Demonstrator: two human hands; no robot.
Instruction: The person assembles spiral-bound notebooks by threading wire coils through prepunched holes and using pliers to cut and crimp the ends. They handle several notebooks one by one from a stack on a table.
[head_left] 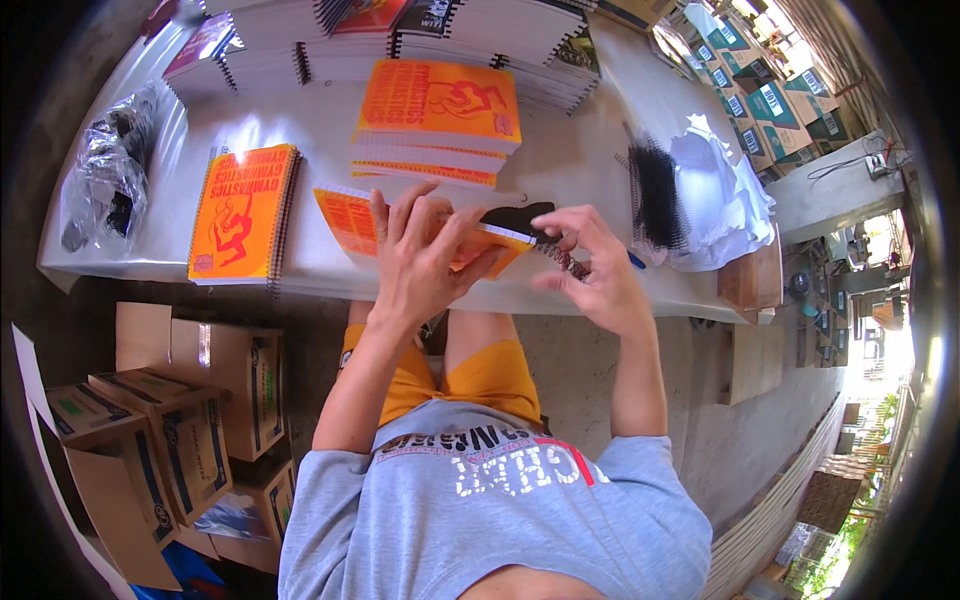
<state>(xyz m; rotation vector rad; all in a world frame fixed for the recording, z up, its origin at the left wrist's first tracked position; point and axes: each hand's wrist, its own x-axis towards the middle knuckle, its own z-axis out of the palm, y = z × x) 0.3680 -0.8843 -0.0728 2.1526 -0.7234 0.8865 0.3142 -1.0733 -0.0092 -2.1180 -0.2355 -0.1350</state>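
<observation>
The left hand's fingers are closed around an orange booklet [345,222]: the left hand [420,252] reaches over it with spread fingers at the upper edge and the thumb on the near face. That grip seems meant to steady the booklet, tilted up off the table, so that its right end is free for the other hand.

At that end, the right hand [606,278] curves thumb and forefinger around a dark spiral coil [573,265], the gap between them narrow; I cannot tell whether they pinch it. A black piece [515,218] shows just behind the booklet, between the two hands; its kind is unclear.

Just beyond the left fingertips is a stack of orange booklets [440,100], probably put there for an easy reach. Left of the left fingers lies a spiral-bound booklet [235,215], set apart from the stack, perhaps to tell bound from loose. Right of the right fingers, a blue object [637,261] sits near them, then a bundle of black coils [655,195] beside crumpled white wrapping [712,200], seemingly on that side to suit the right hand.

Farthest from the fingers, more spiral-bound books [475,50] stand across the table [570,165], and a clear plastic bag [115,165] lies far left.
</observation>
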